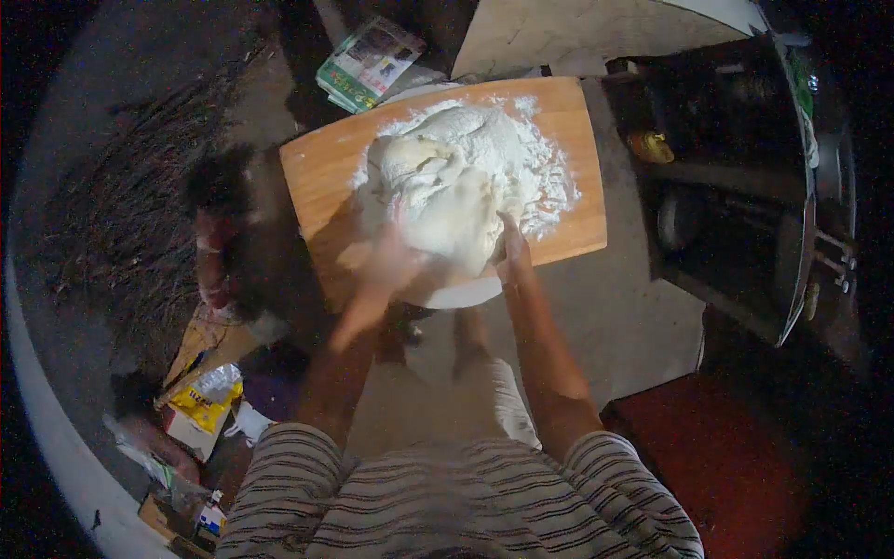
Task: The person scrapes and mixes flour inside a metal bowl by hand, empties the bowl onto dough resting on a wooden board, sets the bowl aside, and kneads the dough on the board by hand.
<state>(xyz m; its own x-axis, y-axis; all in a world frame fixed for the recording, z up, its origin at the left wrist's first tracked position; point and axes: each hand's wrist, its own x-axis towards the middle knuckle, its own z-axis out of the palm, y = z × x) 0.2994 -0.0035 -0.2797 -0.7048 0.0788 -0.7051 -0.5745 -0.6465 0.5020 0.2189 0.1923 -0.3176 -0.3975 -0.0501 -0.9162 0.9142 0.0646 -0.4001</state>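
Note:
A large, soft mass of pale dough [442, 191] lies on a wooden board [582, 130], with loose white flour [549, 191] scattered around it. My right hand [511, 250] grips the dough's near right edge; part of its fingers is hidden by the dough. At the near left side, my left hand [391, 256] is against the dough, but motion smears its fingers. The rim of a round white vessel [466, 295] shows under the board's near edge.
Green-and-white printed packets [368, 67] lie beyond the board's far left corner. A dark shelf unit [731, 177] holding a yellowish jar [651, 146] stands at right. At lower left are a yellow bag [209, 396] and boxes. Dry twigs [158, 168] cover the floor at left.

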